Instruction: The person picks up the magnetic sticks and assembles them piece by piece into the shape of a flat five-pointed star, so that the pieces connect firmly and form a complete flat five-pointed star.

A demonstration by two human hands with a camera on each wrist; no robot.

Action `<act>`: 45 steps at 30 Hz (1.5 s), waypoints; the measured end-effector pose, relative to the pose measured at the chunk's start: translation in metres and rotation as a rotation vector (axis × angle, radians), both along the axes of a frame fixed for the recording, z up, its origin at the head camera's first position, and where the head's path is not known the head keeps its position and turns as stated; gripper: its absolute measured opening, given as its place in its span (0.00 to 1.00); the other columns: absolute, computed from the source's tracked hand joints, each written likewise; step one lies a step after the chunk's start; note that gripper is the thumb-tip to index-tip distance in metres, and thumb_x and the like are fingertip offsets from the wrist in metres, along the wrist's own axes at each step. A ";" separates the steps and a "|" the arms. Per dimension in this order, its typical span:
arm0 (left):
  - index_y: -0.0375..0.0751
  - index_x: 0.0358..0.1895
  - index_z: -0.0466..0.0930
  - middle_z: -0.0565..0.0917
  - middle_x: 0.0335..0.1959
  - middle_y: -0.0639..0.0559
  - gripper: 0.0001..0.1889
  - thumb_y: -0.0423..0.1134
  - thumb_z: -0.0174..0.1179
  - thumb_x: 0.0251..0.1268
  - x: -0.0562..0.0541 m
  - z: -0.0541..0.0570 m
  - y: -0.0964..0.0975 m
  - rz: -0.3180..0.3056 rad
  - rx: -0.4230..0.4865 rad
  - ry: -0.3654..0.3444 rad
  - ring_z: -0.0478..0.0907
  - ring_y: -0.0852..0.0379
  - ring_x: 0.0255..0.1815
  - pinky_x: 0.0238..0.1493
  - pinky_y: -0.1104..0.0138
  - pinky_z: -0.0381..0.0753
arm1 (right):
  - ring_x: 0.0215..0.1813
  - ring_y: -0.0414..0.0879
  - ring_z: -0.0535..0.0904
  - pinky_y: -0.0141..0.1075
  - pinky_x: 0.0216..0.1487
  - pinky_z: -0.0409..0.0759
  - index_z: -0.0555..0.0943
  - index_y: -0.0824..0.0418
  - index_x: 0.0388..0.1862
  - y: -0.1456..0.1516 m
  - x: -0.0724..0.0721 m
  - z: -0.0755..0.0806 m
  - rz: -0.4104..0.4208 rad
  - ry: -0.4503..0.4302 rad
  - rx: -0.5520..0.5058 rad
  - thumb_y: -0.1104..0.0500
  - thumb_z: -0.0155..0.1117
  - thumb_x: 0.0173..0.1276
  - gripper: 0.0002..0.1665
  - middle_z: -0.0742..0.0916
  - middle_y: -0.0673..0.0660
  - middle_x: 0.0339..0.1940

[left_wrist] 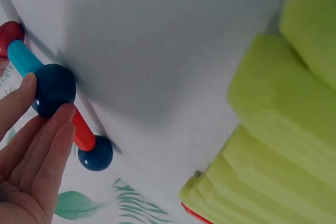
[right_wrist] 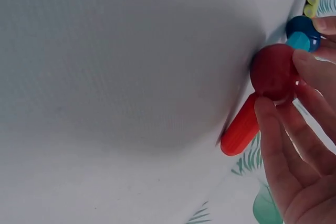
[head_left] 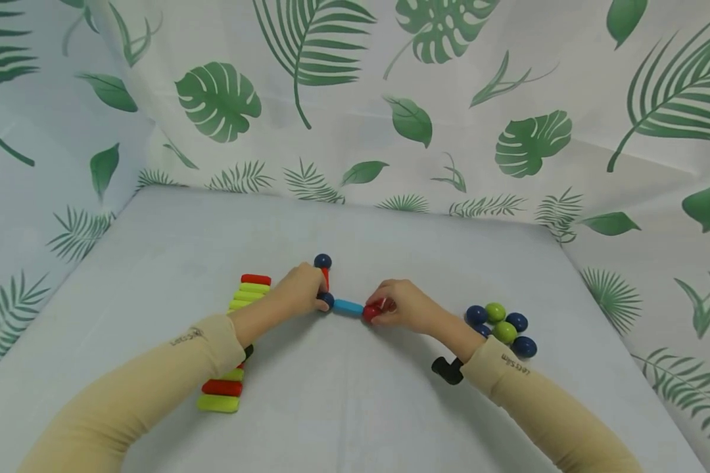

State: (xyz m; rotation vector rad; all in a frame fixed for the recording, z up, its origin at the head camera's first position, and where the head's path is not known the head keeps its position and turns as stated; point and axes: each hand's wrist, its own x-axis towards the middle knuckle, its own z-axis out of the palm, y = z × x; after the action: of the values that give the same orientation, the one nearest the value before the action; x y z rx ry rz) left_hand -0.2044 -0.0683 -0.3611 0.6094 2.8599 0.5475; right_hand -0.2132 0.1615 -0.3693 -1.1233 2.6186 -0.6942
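A light blue stick [head_left: 348, 307] joins a dark blue ball [left_wrist: 54, 90] to a red ball [right_wrist: 274, 73]. My left hand [head_left: 298, 290] pinches that blue ball between thumb and fingers. From the same ball a red stick [left_wrist: 83, 130] runs to another dark blue ball [head_left: 323, 261] at the far end. My right hand [head_left: 407, 306] holds the red ball with thumb and fingertips. In the right wrist view a second red stick [right_wrist: 241, 127] extends from the red ball; the right hand hides it in the head view.
Left of the joined pieces, yellow-green and red sticks [head_left: 220, 403] lie in a row, partly under my left forearm. Several dark blue balls [head_left: 524, 347] and yellow-green balls [head_left: 505, 332] cluster beside my right forearm. A leaf-patterned cloth [head_left: 355, 144] hangs behind the white table surface [head_left: 390, 407].
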 end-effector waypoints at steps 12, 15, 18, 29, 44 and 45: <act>0.35 0.32 0.83 0.81 0.24 0.50 0.11 0.39 0.69 0.49 0.005 -0.001 0.013 0.057 0.032 0.007 0.74 0.58 0.26 0.35 0.68 0.78 | 0.36 0.43 0.78 0.29 0.36 0.79 0.83 0.65 0.38 0.007 -0.008 -0.003 -0.007 0.108 0.025 0.65 0.70 0.52 0.12 0.83 0.54 0.34; 0.35 0.33 0.84 0.82 0.26 0.50 0.11 0.38 0.69 0.49 0.004 -0.002 0.012 0.036 0.041 0.002 0.74 0.58 0.28 0.36 0.68 0.78 | 0.36 0.43 0.78 0.29 0.36 0.78 0.83 0.64 0.39 0.009 -0.009 -0.003 -0.022 0.093 0.028 0.65 0.70 0.53 0.12 0.83 0.55 0.35; 0.35 0.37 0.84 0.83 0.30 0.50 0.11 0.38 0.67 0.52 0.000 -0.002 0.006 -0.014 0.049 -0.027 0.75 0.57 0.33 0.40 0.67 0.77 | 0.36 0.43 0.78 0.29 0.36 0.79 0.83 0.64 0.39 0.010 -0.008 -0.004 -0.035 0.076 0.026 0.65 0.69 0.53 0.13 0.83 0.55 0.36; 0.35 0.50 0.79 0.80 0.49 0.43 0.15 0.37 0.58 0.62 -0.012 0.014 -0.063 -0.038 -0.120 -0.022 0.73 0.45 0.53 0.54 0.54 0.71 | 0.39 0.45 0.78 0.32 0.39 0.79 0.84 0.65 0.41 0.005 -0.006 -0.004 -0.065 0.051 0.037 0.65 0.70 0.53 0.14 0.84 0.56 0.39; 0.25 0.50 0.76 0.77 0.49 0.34 0.14 0.27 0.51 0.63 -0.018 0.000 -0.120 0.058 -0.085 -0.104 0.71 0.38 0.53 0.53 0.51 0.71 | 0.38 0.45 0.78 0.32 0.39 0.79 0.84 0.64 0.41 0.005 -0.005 0.000 -0.091 0.033 0.051 0.64 0.70 0.53 0.14 0.84 0.56 0.38; 0.25 0.50 0.76 0.77 0.49 0.34 0.14 0.27 0.50 0.63 -0.018 -0.001 -0.120 0.057 -0.080 -0.103 0.71 0.38 0.53 0.53 0.51 0.71 | 0.39 0.45 0.78 0.32 0.40 0.79 0.84 0.64 0.41 0.005 -0.005 0.001 -0.093 0.029 0.053 0.64 0.70 0.53 0.14 0.84 0.56 0.38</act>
State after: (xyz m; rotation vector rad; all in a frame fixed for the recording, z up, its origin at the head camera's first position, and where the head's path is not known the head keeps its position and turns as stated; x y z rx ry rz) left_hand -0.2226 -0.1883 -0.3625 0.4739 2.7942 0.4561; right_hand -0.2182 0.1660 -0.3683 -1.0104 2.7111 -0.6267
